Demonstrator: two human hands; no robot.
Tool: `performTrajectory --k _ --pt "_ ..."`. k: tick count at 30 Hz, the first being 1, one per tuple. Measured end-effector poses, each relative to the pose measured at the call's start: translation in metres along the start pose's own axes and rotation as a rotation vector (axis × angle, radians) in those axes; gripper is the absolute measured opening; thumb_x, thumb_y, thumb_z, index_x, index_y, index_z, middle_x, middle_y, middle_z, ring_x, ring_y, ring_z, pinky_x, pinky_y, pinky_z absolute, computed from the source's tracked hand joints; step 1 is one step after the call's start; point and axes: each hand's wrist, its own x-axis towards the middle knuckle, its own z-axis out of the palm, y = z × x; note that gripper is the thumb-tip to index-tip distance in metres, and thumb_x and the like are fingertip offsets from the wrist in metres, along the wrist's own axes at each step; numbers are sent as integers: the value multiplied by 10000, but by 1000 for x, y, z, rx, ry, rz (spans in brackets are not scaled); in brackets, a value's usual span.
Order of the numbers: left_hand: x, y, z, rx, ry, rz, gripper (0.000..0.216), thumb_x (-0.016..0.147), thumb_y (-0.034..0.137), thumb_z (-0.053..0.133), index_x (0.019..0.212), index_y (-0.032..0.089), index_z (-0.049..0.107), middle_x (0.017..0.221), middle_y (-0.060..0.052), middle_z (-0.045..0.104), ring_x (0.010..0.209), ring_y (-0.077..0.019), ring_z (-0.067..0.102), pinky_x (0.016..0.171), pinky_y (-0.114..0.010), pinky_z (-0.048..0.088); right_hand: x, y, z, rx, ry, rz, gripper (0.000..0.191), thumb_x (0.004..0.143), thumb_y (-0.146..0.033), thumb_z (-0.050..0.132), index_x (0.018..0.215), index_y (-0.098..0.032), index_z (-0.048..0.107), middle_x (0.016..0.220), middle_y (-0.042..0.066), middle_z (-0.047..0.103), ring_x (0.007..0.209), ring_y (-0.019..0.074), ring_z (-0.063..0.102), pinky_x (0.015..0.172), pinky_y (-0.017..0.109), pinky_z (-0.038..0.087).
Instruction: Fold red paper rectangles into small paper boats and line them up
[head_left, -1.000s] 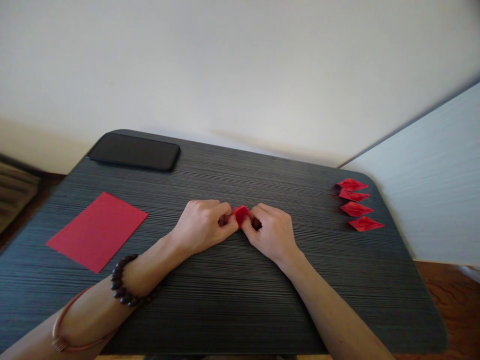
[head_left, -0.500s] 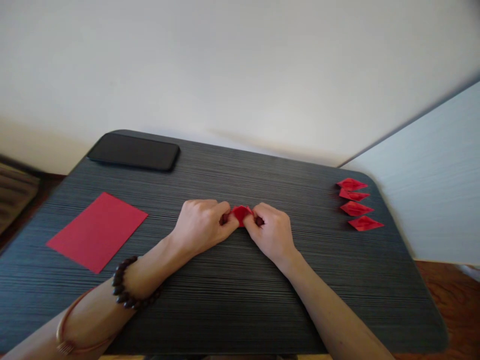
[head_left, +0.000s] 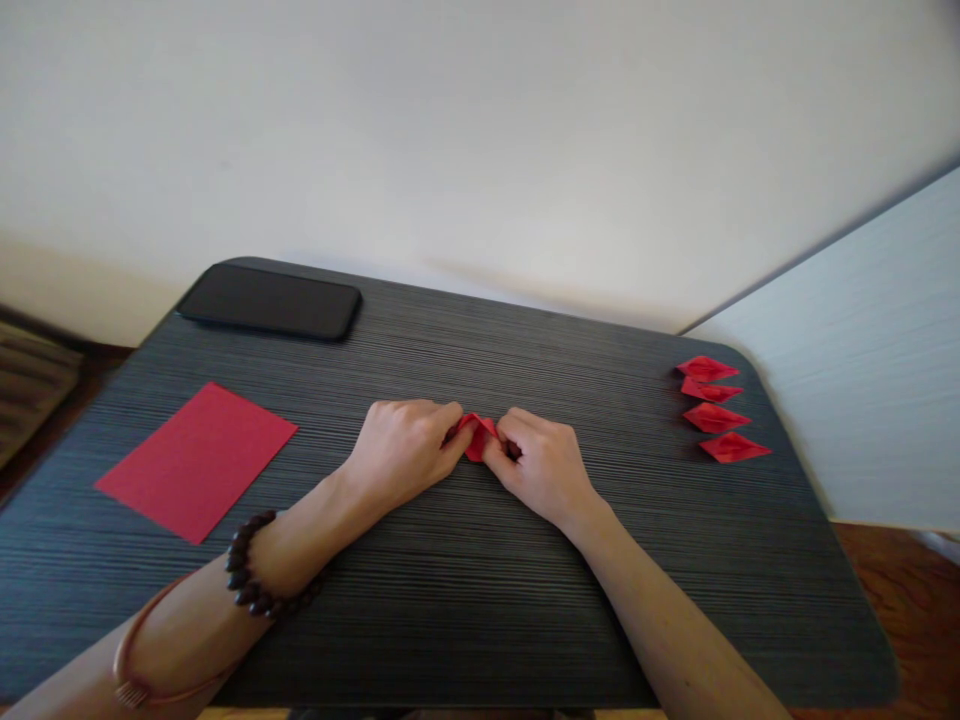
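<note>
Between my two hands is a small piece of folded red paper, low over the middle of the table. My left hand pinches its left side between thumb and fingers. On the opposite side, my right hand grips it the same way, knuckles up. The fingers cover much of the paper, so its full shape is hidden; a peaked fold shows between the thumbs. Dark beads and a reddish-brown bangle circle my left wrist and forearm.
Flat red paper lies on the dark table at left. Behind it rests a black phone. Several folded red paper boats form a column near the right edge. A white wall stands behind; a pale panel is at right.
The folded paper has changed shape between my fingers: its wide upper face now shows as a peaked fold. My right hand has shifted slightly; both hands keep their grip.
</note>
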Motion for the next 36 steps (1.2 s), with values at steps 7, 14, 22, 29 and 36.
performTrajectory --k 7,14,22,29,36 --pt "0 1 -1 -15 4 -5 357 891 392 437 632 183 565 569 -21 623 501 -131 534 484 -265 259 -1 -1 0 24 31 56 294 850 -226 492 568 -188 418 575 -40 453 514 82 405 517 249 272" --pt "0 2 0 -32 -24 -48 390 902 407 414 624 184 570 564 -28 616 505 -139 536 488 -267 260 0 -1 0 33 21 10 266 864 -237 478 603 -190 446 607 -34 475 527 85 419 516 246 279" --pt "1 4 -1 -108 -49 -56 372 875 430 451 617 188 563 568 -23 617 506 -139 531 503 -261 287 -2 -1 1 25 45 57 294 869 -230 469 582 -192 425 594 -31 480 511 87 411 515 249 284" --pt "2 7 -2 -162 -90 -129 313 848 399 486 618 193 539 561 -5 591 493 -142 508 498 -258 270 0 -3 1 -4 3 39 294 886 -248 455 599 -190 434 598 -26 487 520 94 434 523 255 278" --pt "3 5 -4 -211 -65 -114 290 877 372 465 688 185 581 571 -3 597 496 -137 514 497 -259 301 -1 -2 -1 -11 43 68 249 897 -248 445 656 -188 465 661 -12 508 558 101 454 533 245 296"
